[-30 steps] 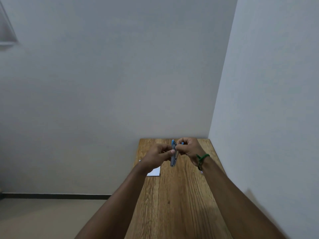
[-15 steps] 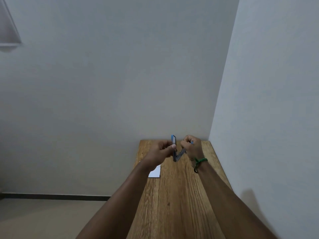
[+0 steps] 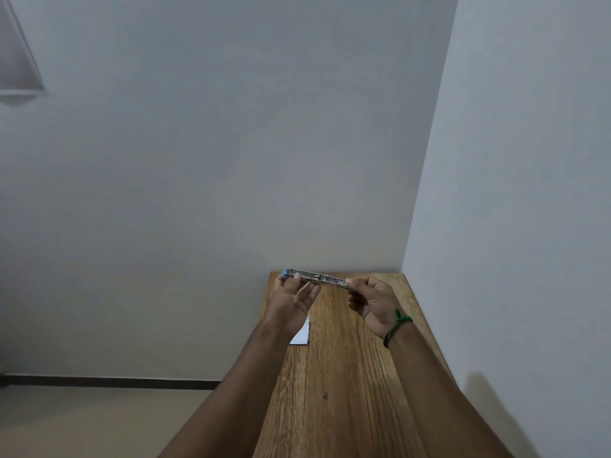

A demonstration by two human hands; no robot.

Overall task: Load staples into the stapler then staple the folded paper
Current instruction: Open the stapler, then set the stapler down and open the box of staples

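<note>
A small blue and metal stapler [image 3: 319,278] is swung fully open into one long flat line, held above the far end of the wooden table [image 3: 344,385]. My left hand [image 3: 291,300] pinches its blue left end, palm turned up. My right hand [image 3: 372,300], with a green band on the wrist, grips the metal right end. The open metal channel faces me. The folded white paper [image 3: 301,335] lies on the table under my left wrist, partly hidden by it. I see no loose staples.
The narrow table stands in a corner, with a white wall [image 3: 529,226] along its right side and another wall behind its far end. To the left the table edge drops to a beige floor [image 3: 99,421].
The stapler went from nearly folded and upright to swung fully open and lying level. My hands moved apart, each holding one end.
</note>
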